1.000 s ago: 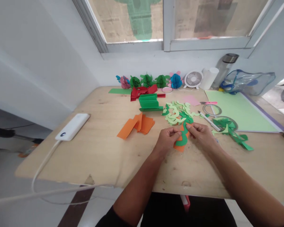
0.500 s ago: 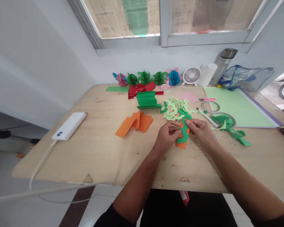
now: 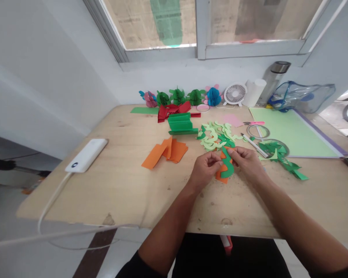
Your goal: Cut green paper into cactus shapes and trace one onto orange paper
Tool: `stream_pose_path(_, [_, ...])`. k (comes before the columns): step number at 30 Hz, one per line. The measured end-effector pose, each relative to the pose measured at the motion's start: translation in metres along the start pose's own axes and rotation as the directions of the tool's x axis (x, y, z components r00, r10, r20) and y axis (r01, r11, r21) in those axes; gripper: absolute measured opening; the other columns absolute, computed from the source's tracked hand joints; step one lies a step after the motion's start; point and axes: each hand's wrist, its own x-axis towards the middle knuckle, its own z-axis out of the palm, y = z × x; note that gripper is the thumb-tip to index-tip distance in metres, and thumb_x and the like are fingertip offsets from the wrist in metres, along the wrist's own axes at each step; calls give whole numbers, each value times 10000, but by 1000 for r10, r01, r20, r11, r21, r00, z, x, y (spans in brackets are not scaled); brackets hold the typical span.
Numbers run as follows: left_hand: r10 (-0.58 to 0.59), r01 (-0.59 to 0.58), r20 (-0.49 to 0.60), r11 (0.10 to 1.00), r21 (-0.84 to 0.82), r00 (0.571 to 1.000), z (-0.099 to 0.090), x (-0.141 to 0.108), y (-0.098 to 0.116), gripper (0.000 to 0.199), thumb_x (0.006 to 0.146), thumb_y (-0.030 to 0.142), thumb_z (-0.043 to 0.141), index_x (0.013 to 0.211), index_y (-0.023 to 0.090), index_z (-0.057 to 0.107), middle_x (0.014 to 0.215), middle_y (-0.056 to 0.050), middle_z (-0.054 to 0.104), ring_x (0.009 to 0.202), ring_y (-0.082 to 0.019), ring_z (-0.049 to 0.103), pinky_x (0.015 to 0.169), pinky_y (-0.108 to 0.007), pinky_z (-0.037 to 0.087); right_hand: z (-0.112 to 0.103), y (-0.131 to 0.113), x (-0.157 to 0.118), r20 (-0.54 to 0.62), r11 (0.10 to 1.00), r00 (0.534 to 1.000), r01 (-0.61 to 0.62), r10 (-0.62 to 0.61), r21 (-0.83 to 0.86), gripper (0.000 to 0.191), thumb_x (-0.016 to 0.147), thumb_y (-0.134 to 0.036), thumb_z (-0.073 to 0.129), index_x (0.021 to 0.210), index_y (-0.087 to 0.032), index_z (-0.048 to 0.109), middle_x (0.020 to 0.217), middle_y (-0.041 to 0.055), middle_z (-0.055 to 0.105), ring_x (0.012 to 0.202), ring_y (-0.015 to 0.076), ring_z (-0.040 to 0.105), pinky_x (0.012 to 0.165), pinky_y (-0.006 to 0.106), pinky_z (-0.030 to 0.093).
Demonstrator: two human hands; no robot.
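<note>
Low over the table, a wavy green paper cutout (image 3: 228, 170) lies against an orange paper strip (image 3: 222, 179). My left hand (image 3: 205, 168) is closed, its thumb and fingers pinching the left side of the orange strip. From the right, my right hand (image 3: 246, 163) pinches the green cutout near its upper part; its fingertips are partly hidden. Just beyond both hands spreads a heap of pale green wavy cutouts (image 3: 211, 139) with some darker green ones. Left of my left hand lies a stack of orange paper pieces (image 3: 176, 150).
Folded green paper (image 3: 180, 122) and red paper pieces (image 3: 174, 110) lie further back. To the right are a white pen (image 3: 254, 145), tape rolls (image 3: 258, 132), green scraps (image 3: 290, 165) and pink-handled scissors (image 3: 256, 123). A small fan (image 3: 235, 94) and a power bank (image 3: 87, 155) stand out.
The green cutout has shifted slightly right and turned against the orange strip, showing more orange at its left. Both hands keep nearly the same place.
</note>
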Motion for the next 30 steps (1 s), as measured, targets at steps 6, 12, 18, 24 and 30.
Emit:
stream_pose_path(6, [-62, 62, 4, 998, -10, 998, -2, 2, 1, 122, 653, 226, 666, 652, 164, 560, 617, 5, 614, 564, -94, 548, 581, -235, 438, 0, 0, 0, 7, 1000, 1000, 16, -16, -20, 508, 736, -662, 586, 557, -194, 499, 475, -34, 418, 443, 89, 321, 416, 237, 250])
stream_pose_path(12, [-115, 115, 45, 993, 19, 992, -4, 0, 5, 104, 639, 200, 652, 641, 159, 556, 591, 2, 620, 517, -96, 554, 527, -232, 449, -2, -2, 0, 39, 1000, 999, 12, -12, -5, 516, 718, -666, 604, 549, -190, 499, 480, -37, 404, 457, 88, 322, 429, 237, 257])
stream_pose_path(18, [-131, 129, 28, 991, 44, 991, -4, -1, 7, 114, 651, 184, 649, 643, 160, 538, 563, 5, 616, 489, -97, 557, 492, -225, 463, -6, 1, 2, 103, 1000, 995, 7, -8, 10, 503, 730, -647, 610, 557, -187, 505, 482, -42, 397, 463, 85, 306, 439, 240, 239])
stream_pose_path(24, [-142, 141, 17, 990, 26, 990, -3, -1, 8, 100, 653, 160, 635, 652, 158, 534, 555, 3, 619, 474, -94, 554, 483, -218, 458, -6, 1, 1, 99, 1000, 995, 2, -3, 7, 495, 734, -642, 608, 570, -184, 513, 482, -42, 403, 456, 84, 314, 436, 241, 244])
stream_pose_path(30, [-142, 142, -16, 990, 5, 990, -1, -1, 7, 115, 643, 152, 636, 641, 161, 522, 537, 13, 613, 469, -93, 550, 481, -213, 456, -5, -1, 1, 81, 999, 997, 17, -14, -31, 505, 733, -658, 592, 562, -191, 501, 487, -38, 405, 463, 91, 320, 440, 245, 250])
